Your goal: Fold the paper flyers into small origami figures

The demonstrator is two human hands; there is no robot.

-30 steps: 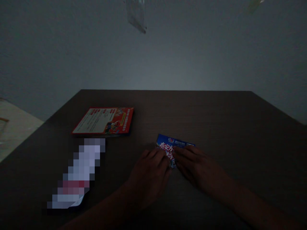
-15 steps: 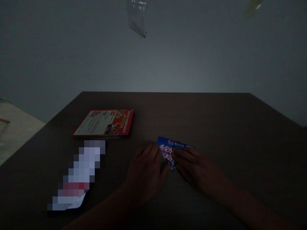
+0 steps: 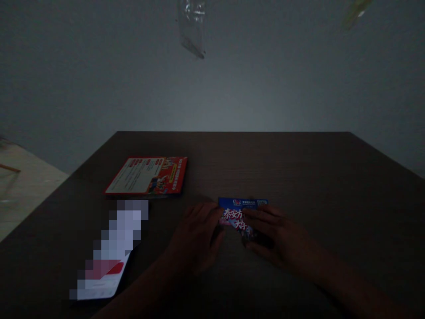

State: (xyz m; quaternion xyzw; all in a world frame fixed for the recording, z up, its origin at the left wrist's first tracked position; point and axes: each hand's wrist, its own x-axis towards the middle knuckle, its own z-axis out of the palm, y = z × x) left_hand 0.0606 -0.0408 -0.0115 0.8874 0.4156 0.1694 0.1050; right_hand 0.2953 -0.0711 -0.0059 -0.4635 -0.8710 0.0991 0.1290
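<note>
A small blue printed leaflet [image 3: 233, 214] with white and red lettering lies on the dark table in front of me, its far edge nearly level. My left hand [image 3: 201, 235] is at its left edge, fingers curled onto it and thumb lower down. From the right, my right hand [image 3: 277, 232] lies with its fingers over the leaflet's right part and its thumb by the near edge. Both hands hold the leaflet by its sides. Its right part and near side are partly hidden by my fingers, and the dim light blurs the fingertips.
A red-edged printed booklet [image 3: 146, 176] lies at the left back of the table [image 3: 282, 164]. Nearer me on the left is a phone [image 3: 108, 283] with a lit, partly pixelated screen. A clear plastic bag [image 3: 193, 31] hangs on the wall behind.
The leaflet has turned from a slant to nearly level, and more of its face shows. My hands have moved slightly apart around it. The whole view has shifted a little.
</note>
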